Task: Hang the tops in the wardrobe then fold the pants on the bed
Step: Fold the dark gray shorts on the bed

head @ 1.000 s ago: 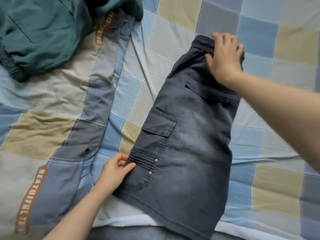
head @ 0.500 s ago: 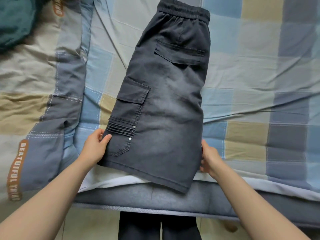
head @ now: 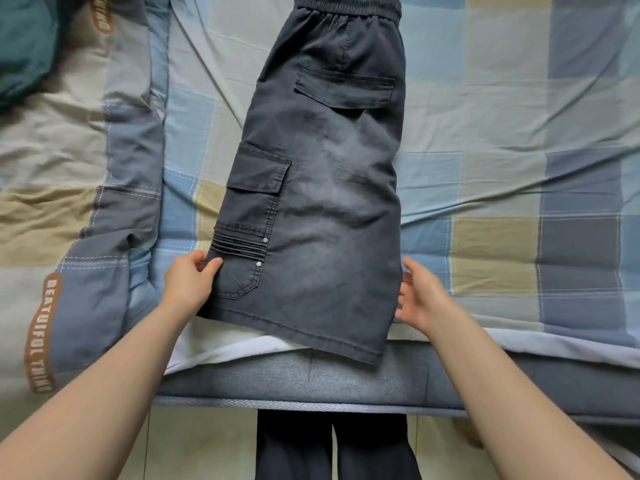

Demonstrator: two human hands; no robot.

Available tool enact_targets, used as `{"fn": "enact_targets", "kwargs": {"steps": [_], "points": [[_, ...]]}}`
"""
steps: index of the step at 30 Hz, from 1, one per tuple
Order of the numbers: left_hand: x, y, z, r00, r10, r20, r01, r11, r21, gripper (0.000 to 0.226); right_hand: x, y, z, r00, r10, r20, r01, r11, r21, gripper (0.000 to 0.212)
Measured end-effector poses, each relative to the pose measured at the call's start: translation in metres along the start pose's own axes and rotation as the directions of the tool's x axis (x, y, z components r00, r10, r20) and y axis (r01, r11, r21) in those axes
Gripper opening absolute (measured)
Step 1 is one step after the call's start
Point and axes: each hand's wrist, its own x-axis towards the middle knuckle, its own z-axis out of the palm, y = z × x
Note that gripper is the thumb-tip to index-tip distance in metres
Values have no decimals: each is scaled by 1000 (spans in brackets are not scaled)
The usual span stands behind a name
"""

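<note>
We had the grey cargo shorts [head: 322, 188] halved lengthwise on the bed [head: 502, 140]; our left hand [head: 188, 284] pinched one hem edge, our right hand [head: 420, 299] lay open beside the other; crosswise fold remained.

shorts [head: 322, 188]: waistband cut by top edge | teal garment [head: 24, 46]: cropped (left edge)

We reach both bare forearms forward, our left hand [head: 188, 284] with thumb on top and fingers curled in a pinch, our right hand [head: 420, 299] with fingers loosely spread, palm turned inward toward the left.
</note>
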Motion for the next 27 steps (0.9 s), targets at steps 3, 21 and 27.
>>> {"fn": "enact_targets", "kwargs": {"steps": [3,21,27], "points": [[1,0,-3,1000,2,10,-2,999,33,19,3,-15,-2,991,76,113,-115,907,406,21],[-3,-2,1,996,-49,73,50,999,-11,21,23,-32,-40,990,-142,1,138,969,207,4],[-16,-9,-5,966,-127,224,169,969,-179,13,19,18,-37,975,-167,147,215,878,-427,35]]}}
